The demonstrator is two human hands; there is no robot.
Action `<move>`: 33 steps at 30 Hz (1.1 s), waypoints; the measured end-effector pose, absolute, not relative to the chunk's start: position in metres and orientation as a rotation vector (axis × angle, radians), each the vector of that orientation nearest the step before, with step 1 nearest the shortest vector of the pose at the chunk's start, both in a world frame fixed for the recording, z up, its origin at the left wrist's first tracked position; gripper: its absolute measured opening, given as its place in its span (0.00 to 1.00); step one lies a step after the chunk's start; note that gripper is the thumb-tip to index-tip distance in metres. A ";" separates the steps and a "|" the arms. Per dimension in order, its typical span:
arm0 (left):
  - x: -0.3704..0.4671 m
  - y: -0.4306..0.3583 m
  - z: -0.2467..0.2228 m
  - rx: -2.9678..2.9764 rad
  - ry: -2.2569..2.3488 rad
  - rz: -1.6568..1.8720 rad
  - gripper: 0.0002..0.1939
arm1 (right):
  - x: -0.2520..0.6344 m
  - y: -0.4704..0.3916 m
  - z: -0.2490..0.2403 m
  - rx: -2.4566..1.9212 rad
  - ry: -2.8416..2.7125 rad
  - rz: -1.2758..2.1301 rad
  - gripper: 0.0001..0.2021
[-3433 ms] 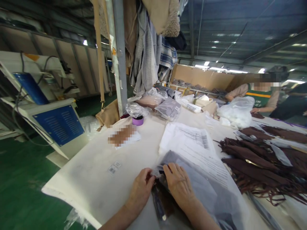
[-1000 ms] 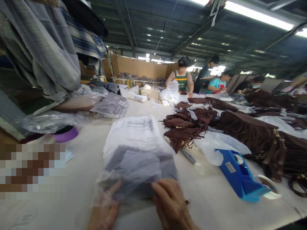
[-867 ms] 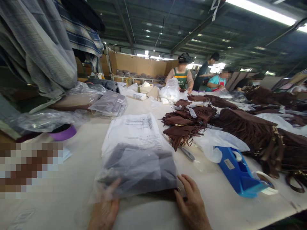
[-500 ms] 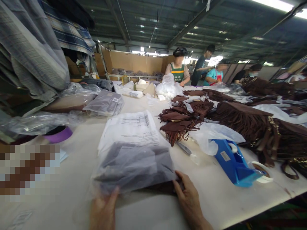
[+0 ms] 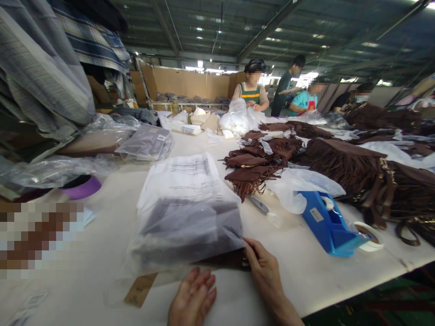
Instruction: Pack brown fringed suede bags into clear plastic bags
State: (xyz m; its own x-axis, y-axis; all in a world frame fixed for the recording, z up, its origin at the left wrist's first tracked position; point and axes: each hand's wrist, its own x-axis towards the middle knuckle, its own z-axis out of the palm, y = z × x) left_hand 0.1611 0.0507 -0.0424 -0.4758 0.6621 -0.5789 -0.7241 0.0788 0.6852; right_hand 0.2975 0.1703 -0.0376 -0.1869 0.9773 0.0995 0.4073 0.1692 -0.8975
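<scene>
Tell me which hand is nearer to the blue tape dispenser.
Right. The right hand lies at the bag's corner, left of the blue tape dispenser; the left hand is farther left.

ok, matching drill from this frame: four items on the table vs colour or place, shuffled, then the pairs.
Things:
1. tape dispenser
2. fringed bags
3. paper tag
4. right hand

Descriptions:
A. dark brown, heaped mid-table
B. at the near right corner of the clear plastic bag
C. blue, right of the plastic bag
D. tan, flat on the table left of the left hand

Pairs: 1-C, 2-A, 3-D, 4-B
</scene>
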 end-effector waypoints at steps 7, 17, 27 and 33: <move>0.187 0.100 -0.004 -0.263 1.097 1.384 0.05 | 0.301 0.174 -0.034 -1.293 -1.617 1.208 0.19; 0.185 0.110 0.001 -0.234 1.257 1.301 0.03 | 0.309 0.174 -0.026 -1.256 -1.491 1.497 0.20; 0.196 0.104 -0.003 -0.153 1.305 1.339 0.06 | 0.307 0.172 -0.022 -1.278 -1.439 1.564 0.19; 0.189 0.108 -0.001 -0.194 1.263 1.320 0.07 | 0.308 0.169 -0.021 -1.252 -1.427 1.620 0.18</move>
